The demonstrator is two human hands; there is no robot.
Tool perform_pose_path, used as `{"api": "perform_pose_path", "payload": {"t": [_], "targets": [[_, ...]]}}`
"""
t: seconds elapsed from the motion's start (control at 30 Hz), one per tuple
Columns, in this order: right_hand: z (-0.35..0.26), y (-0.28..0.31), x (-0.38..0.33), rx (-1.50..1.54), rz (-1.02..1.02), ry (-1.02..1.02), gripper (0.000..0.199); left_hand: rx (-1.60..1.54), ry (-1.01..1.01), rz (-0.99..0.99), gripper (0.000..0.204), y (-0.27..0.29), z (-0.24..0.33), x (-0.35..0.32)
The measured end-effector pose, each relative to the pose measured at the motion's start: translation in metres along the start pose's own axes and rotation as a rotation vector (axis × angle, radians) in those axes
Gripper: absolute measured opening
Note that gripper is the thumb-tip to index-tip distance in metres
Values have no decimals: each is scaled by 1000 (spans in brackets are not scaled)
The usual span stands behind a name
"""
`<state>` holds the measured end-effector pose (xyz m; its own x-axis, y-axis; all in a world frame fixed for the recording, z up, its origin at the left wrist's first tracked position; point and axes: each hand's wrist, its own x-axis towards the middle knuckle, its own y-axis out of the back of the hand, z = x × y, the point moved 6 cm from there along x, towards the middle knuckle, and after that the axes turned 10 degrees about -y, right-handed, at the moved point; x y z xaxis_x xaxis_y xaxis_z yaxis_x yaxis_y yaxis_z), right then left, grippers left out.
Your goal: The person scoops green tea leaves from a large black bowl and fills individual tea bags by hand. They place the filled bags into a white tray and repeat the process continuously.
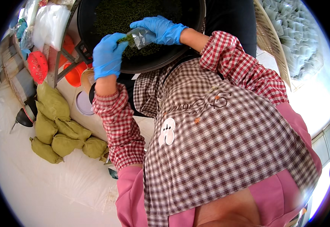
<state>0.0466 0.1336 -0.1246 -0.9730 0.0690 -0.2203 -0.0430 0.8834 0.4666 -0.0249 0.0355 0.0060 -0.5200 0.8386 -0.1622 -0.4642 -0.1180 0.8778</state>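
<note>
A wide black basin (153, 67) stands in front of me, holding a layer of small green plant pieces (114, 17). Over its near side, my right hand (163, 31), in a blue glove, is closed on a small clear plastic bag (143, 37). My left hand (107, 56), also gloved in blue, pinches a little green clump (127, 39) right at the bag's left end. Whether part of that clump lies inside the bag, I cannot tell. The fingertips of my left hand are partly hidden behind the clump.
Several olive-green sacks (64, 132) are piled on the floor at left, near a lilac lid (84, 103) and an orange-red bowl (74, 75). Clear plastic bags (51, 24) hang at upper left. At right, a woven basket (273, 36) stands beside many pale, clear packets (295, 41).
</note>
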Motion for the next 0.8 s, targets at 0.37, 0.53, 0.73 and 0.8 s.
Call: {"api": "perform_pose_path", "payload": {"t": [0.37, 0.53, 0.73, 0.8], "targets": [[-21, -1, -11, 273, -24, 162, 61, -388, 154, 196, 52, -25, -15, 4], [-7, 1, -5, 156, 66, 44, 57, -999, 565, -115, 45, -39, -15, -7], [-18, 6, -8, 343, 108, 176, 56, -713, 425, -129, 48, -22, -36, -13], [-28, 5, -13, 277, 159, 317, 58, -540, 261, 40, 20, -50, -36, 4]]}}
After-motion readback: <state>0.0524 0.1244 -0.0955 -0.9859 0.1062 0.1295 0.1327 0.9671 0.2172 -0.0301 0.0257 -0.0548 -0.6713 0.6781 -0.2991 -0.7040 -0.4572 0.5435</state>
